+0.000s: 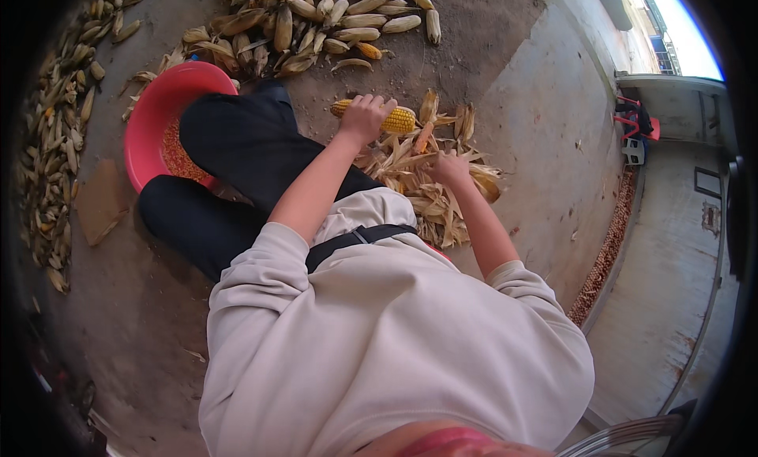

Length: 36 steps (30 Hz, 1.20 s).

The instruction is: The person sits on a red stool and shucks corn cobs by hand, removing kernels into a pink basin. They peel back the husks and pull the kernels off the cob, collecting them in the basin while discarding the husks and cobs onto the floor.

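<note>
My left hand (363, 120) is wrapped around a husked ear of corn (401, 121), whose yellow kernels show on both sides of my fingers. To the right and a little nearer, my right hand (451, 169) is closed on dry corn husk (410, 164) over a heap of pale husks (436, 214). Its fingertips are partly hidden. An orange-toned cob (425, 136) sticks up among the husks between my hands.
A red basin (148, 113) with loose kernels (180, 157) stands left of my legs. Unhusked ears (304, 18) lie piled at the far side, and another long pile (55, 165) runs along the left. A brown board (100, 202) lies near the basin. Cobs (606, 261) line the right wall.
</note>
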Tool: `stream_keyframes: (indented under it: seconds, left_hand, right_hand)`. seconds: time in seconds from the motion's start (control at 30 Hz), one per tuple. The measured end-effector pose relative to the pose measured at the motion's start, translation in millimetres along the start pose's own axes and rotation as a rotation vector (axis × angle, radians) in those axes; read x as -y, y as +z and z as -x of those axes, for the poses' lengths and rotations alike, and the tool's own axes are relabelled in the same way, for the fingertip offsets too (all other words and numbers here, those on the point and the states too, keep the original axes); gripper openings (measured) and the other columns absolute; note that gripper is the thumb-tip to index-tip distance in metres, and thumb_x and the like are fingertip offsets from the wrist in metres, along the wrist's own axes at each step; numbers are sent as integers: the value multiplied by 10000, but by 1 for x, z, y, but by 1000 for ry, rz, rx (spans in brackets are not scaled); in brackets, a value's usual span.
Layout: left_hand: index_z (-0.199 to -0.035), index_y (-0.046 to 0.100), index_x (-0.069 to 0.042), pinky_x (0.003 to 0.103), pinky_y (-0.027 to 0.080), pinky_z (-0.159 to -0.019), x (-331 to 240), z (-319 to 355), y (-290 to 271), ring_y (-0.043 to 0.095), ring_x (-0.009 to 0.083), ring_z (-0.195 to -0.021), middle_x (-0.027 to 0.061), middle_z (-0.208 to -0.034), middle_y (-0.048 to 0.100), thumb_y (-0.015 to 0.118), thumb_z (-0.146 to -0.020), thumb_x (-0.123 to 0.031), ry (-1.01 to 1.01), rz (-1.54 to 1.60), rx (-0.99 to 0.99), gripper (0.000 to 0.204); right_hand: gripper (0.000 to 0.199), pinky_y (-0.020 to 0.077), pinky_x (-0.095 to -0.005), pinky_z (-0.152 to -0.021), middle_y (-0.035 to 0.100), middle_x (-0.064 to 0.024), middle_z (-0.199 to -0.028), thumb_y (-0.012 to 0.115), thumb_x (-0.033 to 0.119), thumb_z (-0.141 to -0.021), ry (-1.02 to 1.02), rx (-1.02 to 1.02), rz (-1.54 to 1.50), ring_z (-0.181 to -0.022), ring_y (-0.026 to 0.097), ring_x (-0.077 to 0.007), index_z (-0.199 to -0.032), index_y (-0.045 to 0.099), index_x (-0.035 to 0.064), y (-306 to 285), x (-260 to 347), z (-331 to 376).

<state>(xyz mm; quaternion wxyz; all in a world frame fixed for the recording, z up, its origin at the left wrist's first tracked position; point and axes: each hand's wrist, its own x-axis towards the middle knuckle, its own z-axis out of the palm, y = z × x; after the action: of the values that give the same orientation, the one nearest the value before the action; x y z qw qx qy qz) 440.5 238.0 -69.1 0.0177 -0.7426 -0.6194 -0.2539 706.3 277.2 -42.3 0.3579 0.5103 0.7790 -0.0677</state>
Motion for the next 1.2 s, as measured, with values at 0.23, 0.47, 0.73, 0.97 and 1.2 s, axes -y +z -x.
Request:
stream_keyframes:
  seconds: [0.23,0.47,0.73,0.97,1.2]
  left_hand:
    - [-1288,501,-139,417,473,-966,-15,-6,-12,606,333,-1035,112,-1105,622,828,-659,-138,43,385,-139,709]
    - [-1400,432,-42,393,441,-1060,-21,-2,-30,579,311,-1131,130,-1314,513,746,-718,-71,-94,720,145,752]
    - [-1405,510,0,315,496,-997,-12,-3,-23,615,183,-1138,109,-1254,637,690,-928,-157,-415,1582,374,534]
    - [-1168,703,-1,259,557,-829,1,0,-6,679,124,-935,69,-1036,722,715,-936,-232,-564,1376,303,328]
    - [-1010,712,-18,255,512,-616,-3,-2,-20,604,75,-647,10,-777,683,679,-952,-164,-489,1051,417,161]
  right_hand:
    - [649,483,-353,-983,604,-100,-1270,846,273,-791,-450,-144,-1491,-1168,589,-209,-1315,546,38,-22,49,6]
    - [538,500,-313,-939,641,-63,-1211,796,108,-814,-460,-288,-1712,-1071,626,-142,-1276,542,6,-36,71,2]
    - [579,504,-316,-945,638,-104,-1225,770,188,-871,-429,-400,-1456,-1118,620,-163,-1354,489,38,-29,52,14]
    - [667,498,-365,-963,611,-162,-1273,811,208,-814,-402,-545,-1130,-1130,630,-270,-1357,478,7,-16,39,11]
    - [686,471,-412,-996,579,-202,-1296,811,257,-796,-382,-635,-861,-1197,574,-365,-1358,491,32,-8,31,11]
